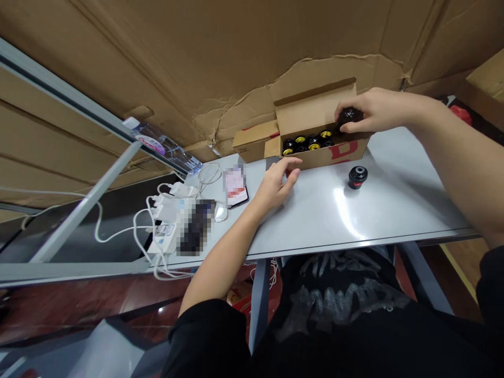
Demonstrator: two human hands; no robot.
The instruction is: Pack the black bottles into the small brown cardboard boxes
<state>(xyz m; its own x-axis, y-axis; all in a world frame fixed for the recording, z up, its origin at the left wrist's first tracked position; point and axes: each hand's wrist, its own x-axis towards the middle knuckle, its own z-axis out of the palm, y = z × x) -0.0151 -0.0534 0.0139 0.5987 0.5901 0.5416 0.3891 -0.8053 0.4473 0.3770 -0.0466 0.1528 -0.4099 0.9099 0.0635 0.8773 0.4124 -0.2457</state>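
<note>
An open cardboard box [315,118] stands at the far side of the grey table [394,210], filled with several black lamp sockets with gold insides [311,142]. My right hand [374,110] is over the box's right end, its fingers closed round one black socket [349,115]. Another black socket with a red band [357,177] stands alone on the table in front of the box. My left hand [277,184] rests on the table just before the box, fingers loosely spread, holding nothing.
A phone [235,187] lies left of my left hand. Further left are a white power strip with plugs and cables [169,220] and a plastic water bottle [165,147]. Cardboard sheets [220,52] line the back. A metal frame bar [82,205] runs at left.
</note>
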